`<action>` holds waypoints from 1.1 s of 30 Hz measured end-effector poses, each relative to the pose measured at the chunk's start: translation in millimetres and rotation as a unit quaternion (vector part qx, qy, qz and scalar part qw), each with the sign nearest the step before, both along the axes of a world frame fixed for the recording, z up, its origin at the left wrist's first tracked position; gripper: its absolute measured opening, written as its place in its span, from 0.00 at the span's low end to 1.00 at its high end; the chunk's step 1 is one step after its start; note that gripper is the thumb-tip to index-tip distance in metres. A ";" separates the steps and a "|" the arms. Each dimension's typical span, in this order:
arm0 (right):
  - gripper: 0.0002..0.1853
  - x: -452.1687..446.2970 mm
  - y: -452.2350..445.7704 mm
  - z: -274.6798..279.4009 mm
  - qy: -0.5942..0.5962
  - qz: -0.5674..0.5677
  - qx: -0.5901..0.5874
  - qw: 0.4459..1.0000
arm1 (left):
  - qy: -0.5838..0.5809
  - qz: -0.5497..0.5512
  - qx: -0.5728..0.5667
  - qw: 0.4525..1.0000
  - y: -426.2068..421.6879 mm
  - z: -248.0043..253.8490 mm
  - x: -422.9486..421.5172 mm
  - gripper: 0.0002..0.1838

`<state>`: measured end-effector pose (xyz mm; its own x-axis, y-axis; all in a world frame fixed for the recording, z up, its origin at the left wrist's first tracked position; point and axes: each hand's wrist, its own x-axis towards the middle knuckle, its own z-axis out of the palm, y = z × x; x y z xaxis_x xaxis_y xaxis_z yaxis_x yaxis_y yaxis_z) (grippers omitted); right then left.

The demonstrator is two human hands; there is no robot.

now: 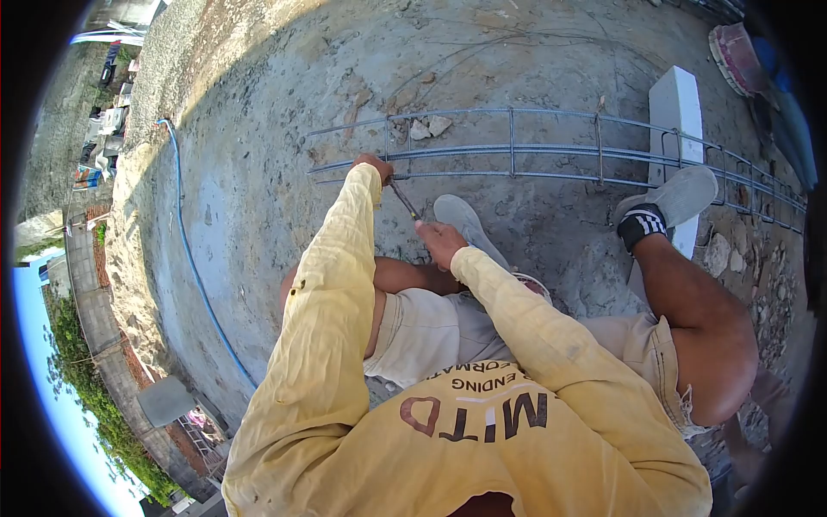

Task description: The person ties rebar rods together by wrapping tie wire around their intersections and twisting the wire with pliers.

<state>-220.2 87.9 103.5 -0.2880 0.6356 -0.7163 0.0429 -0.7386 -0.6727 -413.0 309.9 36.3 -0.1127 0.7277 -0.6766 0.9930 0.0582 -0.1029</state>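
A long cage of thin steel bars [551, 151] with square cross ties lies over the concrete ground. At its left end my left hand [373, 168] is closed around the bars beside a cross tie. My right hand [441, 244], lower and to the right, is closed on the handle of a slim metal tool [405, 202]. The tool's far tip reaches the bars just beside my left hand; its exact contact is too small to make out. A white block [676, 112] stands under the right part of the cage.
My outstretched foot [668, 196] is beside the cage, near the block. Two small stones [431, 128] lie by the bars. A blue hose [185, 241] runs along the left ground. Rubble [719, 256] is at the right, with a stained bucket [736, 59] behind.
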 end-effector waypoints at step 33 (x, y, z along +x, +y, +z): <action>0.29 -12.9 -14.3 20.7 -0.327 0.095 0.174 0.924 | 0.061 -0.129 -0.004 0.990 8.5 -34.2 -20.8 0.11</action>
<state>-233.1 73.7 124.2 0.0033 0.8422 -0.5391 0.6312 -0.4199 -0.6521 -433.8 318.4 2.0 -0.0052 0.7378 -0.6750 0.9552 -0.1960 -0.2216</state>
